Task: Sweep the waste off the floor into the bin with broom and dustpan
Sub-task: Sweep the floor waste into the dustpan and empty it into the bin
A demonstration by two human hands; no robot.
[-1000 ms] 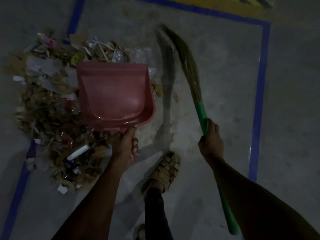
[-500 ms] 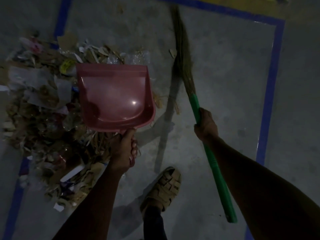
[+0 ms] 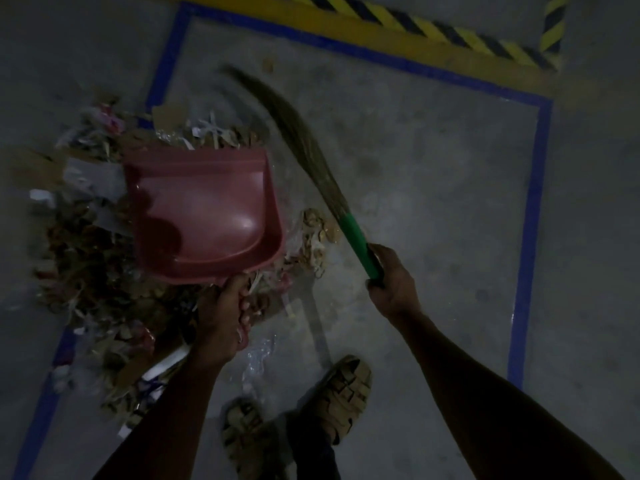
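A pink dustpan [image 3: 204,213] hangs over a heap of waste [image 3: 90,258], paper scraps, dry leaves and plastic, on the grey floor at the left. My left hand [image 3: 223,313] grips its handle from below; the pan's inside looks empty. My right hand [image 3: 393,282] holds the green handle of a grass broom [image 3: 304,147]. Its blurred bristles reach up and left, past the pan's right side, to the far edge of the heap. No bin is in view.
Blue tape [image 3: 530,216] marks a rectangle on the concrete floor, with a yellow band and black-yellow hazard stripes [image 3: 426,29] beyond it. My two sandalled feet [image 3: 343,393] stand at the bottom centre. A clear plastic scrap [image 3: 258,358] lies near them. A small leaf heap [image 3: 315,233] lies by the broom.
The broom has swung left, its bristles now leaning toward the heap instead of pointing straight away. My right hand slid to the handle's end. The dustpan stays held over the heap.
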